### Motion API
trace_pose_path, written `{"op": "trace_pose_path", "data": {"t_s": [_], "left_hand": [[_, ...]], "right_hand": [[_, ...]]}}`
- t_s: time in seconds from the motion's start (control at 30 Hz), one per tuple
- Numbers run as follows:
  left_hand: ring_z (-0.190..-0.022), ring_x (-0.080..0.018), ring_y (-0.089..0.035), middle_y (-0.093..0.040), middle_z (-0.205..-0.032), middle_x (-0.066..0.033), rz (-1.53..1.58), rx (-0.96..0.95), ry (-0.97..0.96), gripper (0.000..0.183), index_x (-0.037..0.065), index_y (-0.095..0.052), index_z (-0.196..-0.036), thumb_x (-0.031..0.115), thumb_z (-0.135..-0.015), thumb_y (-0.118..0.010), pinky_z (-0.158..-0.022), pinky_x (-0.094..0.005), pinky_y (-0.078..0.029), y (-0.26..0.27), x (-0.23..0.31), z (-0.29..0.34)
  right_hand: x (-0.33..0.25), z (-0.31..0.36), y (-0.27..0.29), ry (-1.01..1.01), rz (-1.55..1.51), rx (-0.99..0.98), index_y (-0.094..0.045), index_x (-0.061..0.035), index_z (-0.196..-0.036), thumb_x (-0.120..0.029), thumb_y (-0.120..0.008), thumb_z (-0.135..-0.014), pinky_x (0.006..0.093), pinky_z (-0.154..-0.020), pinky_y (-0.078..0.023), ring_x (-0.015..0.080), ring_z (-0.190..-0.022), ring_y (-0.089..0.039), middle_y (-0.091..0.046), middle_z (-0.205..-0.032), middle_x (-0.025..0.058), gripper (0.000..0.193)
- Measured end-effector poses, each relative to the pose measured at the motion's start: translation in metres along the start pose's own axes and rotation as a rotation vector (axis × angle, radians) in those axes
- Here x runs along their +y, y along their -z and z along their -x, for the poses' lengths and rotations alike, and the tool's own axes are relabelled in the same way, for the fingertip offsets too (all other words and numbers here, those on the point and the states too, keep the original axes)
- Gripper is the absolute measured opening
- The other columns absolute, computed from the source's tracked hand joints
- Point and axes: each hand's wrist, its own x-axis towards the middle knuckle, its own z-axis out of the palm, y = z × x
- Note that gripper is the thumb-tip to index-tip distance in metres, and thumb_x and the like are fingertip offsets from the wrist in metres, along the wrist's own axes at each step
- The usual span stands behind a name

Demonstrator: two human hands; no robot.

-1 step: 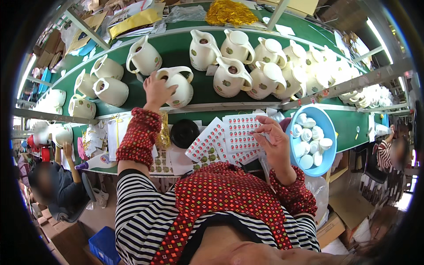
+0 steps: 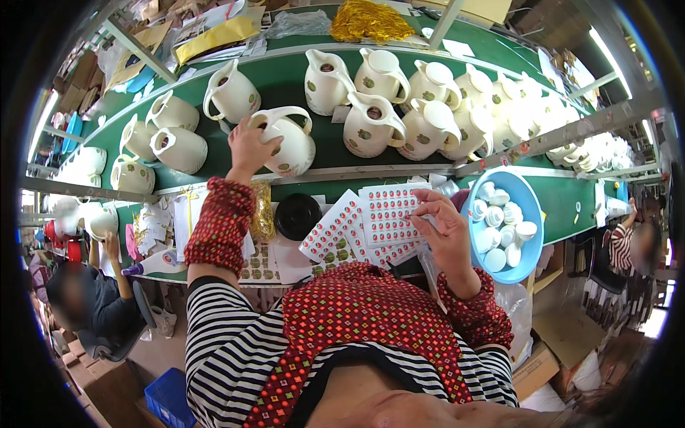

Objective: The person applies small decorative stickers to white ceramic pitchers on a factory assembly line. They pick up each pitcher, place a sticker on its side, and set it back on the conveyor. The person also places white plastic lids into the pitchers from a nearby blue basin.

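Cream jug (image 2: pixel 294 151): sits on the raised green shelf (image 2: pixel 330 141), near its front edge.
Left hand (image 2: pixel 252 145): I have it grasping the jug's mouth.
Right hand (image 2: pixel 442 220): hovers at the printed sheets (image 2: pixel 389 222); whether it pinches anything, I can't tell.
Handling: I'd grip that rim firmly, clear of the neighbouring jug (image 2: pixel 234 96).

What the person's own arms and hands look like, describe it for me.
The left hand and right hand wear no gloves. On both arms, dark red sleeve covers patterned with small multicoloured shapes, with black-and-white striped sleeves above.
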Motion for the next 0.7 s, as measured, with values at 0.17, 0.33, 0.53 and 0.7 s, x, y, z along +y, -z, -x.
{"op": "trace_pose_path", "data": {"t_s": [0.17, 0.33, 0.53, 0.7], "left_hand": [[-0.097, -0.0168, -0.071, -0.075, -0.112, -0.01, 1.034, -0.257, 0.192, 0.06, -0.006, -0.071, -0.13, 0.042, -0.095, -0.076, -0.085, -0.0279, -0.056, 0.024, 0.003, 0.012], [-0.075, -0.011, -0.064, -0.072, -0.087, -0.0023, 1.396, -0.481, 0.331, 0.041, -0.004, -0.075, -0.115, 0.034, -0.102, -0.066, -0.072, -0.027, -0.052, 0.006, 0.032, 0.079], [-0.089, -0.0177, -0.074, -0.078, -0.104, -0.0105, 1.766, -0.7, 0.683, 0.047, -0.003, -0.07, -0.125, 0.037, -0.105, -0.056, -0.084, -0.031, -0.058, 0.016, 0.103, 0.138], [-0.093, -0.0202, -0.075, -0.078, -0.107, -0.0117, 1.735, -0.785, 0.66, 0.049, -0.003, -0.071, -0.124, 0.039, -0.104, -0.055, -0.085, -0.0332, -0.059, 0.023, 0.099, 0.134]], "right_hand": [[-0.02, 0.011, -0.002, -0.149, -0.373, -0.326, -0.07, 0.001, -0.105, 0.002, -0.072, -0.099, 0.036, -0.109, -0.051, 0.0207, -0.125, -0.064, -0.068, -0.134, 0.0162, 0.006], [-0.033, 0.012, -0.027, -0.431, -0.615, -0.602, -0.069, -0.0013, -0.104, -0.005, -0.07, -0.103, 0.033, -0.108, -0.05, 0.0175, -0.122, -0.065, -0.07, -0.135, 0.0168, 0.004], [-0.031, 0.03, -0.028, -0.488, -0.609, -0.501, -0.068, -0.0008, -0.102, -0.007, -0.067, -0.105, 0.033, -0.112, -0.048, 0.0178, -0.124, -0.065, -0.061, -0.148, 0.018, 0.008], [-0.034, 0.035, -0.03, -0.39, -0.427, -0.448, -0.07, -0.0033, -0.1, -0.011, -0.072, -0.103, 0.0362, -0.116, -0.043, 0.0217, -0.135, -0.057, -0.057, -0.148, 0.0143, 0.009]]}}
